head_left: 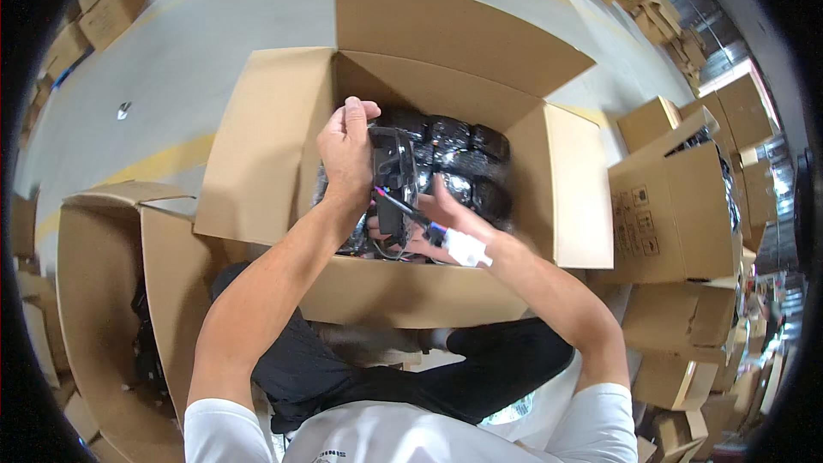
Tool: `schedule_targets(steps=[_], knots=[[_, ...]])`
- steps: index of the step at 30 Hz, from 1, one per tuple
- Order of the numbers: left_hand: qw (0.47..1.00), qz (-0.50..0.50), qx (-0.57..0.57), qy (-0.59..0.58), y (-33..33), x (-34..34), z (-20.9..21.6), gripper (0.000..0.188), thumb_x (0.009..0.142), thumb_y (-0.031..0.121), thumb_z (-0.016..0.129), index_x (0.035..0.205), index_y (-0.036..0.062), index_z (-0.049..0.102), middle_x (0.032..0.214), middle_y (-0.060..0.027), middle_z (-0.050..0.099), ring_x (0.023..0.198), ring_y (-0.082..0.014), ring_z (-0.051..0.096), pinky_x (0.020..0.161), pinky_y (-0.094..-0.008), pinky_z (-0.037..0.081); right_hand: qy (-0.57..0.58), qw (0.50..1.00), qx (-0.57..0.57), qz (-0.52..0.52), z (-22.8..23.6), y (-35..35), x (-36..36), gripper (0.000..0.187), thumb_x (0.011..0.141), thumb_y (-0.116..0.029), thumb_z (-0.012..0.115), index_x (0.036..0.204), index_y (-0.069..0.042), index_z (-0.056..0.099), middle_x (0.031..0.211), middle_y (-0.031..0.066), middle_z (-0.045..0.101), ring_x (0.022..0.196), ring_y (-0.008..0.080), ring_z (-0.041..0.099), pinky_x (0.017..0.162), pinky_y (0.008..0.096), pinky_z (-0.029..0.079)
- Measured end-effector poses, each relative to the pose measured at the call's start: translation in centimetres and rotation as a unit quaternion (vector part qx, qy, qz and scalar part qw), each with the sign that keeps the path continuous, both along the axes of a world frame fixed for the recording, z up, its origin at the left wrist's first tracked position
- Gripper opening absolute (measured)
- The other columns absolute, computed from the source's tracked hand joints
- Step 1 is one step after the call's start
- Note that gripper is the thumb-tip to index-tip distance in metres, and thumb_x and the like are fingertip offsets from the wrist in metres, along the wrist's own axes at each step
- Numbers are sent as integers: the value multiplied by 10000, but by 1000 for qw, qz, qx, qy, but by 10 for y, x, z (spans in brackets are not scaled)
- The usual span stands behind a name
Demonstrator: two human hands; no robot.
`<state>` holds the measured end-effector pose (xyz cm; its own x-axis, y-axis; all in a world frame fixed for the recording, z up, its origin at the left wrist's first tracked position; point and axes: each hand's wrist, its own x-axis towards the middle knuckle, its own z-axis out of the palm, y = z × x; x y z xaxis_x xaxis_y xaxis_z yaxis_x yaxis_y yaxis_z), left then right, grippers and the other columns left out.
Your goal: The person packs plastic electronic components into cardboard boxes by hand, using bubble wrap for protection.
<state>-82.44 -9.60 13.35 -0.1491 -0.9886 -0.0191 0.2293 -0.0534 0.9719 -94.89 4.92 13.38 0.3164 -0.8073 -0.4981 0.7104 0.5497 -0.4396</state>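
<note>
Above a large open cardboard box (411,291), I hold a dark, glossy plastic part (394,167) with a see-through rim. My left hand (347,150) is closed along its left edge, fingertips at the top. From below, my right hand (433,227) cradles the lower end, its fingers passing behind and its thumb raised on the right. A black cable (407,207) runs from the part toward my right wrist, where a white piece (467,249) shows; whether it is a tag or a plug I cannot make out. Several black film-wrapped bundles (450,133) are packed in rows inside the box.
The box flaps are spread outward, with the left flap (266,146) reaching wide. Another open carton (103,291) at the left has dark items inside. To the right stands a filled carton (669,214), with more cartons (686,317) nearby. Further boxes line the far floor.
</note>
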Motion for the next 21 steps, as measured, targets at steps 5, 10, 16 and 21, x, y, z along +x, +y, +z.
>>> schedule_targets(steps=[5, 10, 16, 21], knots=[[992, -97, -62, 42, 1, -21, -2, 445, 1013, 405, 518, 952, -6, 677, 862, -41, 675, 811, -118, 578, 781, -269, 457, 38, 986, -154, -54, -2, -2, 6, 672, 879, -554, 626, 1346, -86, 502, 1263, 66, 607, 1158, 223, 582, 1025, 446, 461], [911, -295, 265, 115, 13, -5, -1, 733, 921, 684, 476, 1260, 35, 509, 1057, -65, 611, 924, -169, 551, 809, -315, 443, 198, 955, -139, -174, 20, 10, -48, 647, 855, -292, 763, 1341, 0, 452, 1206, 90, 614, 1109, 204, 602, 996, 415, 488], [814, -533, 229, 15, 55, -2, -21, 606, 873, 291, 750, 1271, -56, 452, 927, -171, 652, 625, -167, 601, 471, -265, 450, 395, 888, -99, -213, -2, 35, -128, 633, 848, -176, 775, 1291, 124, 437, 1193, 162, 602, 1061, 243, 609, 925, 406, 507], [805, -522, 74, -273, 53, -19, -42, 463, 887, 101, 593, 1291, -114, 529, 863, -124, 668, 580, -132, 597, 451, -262, 461, 514, 843, 117, -109, -84, 99, -175, 508, 820, -104, 778, 1196, 129, 530, 1060, 165, 658, 946, 242, 658, 757, 369, 561]])
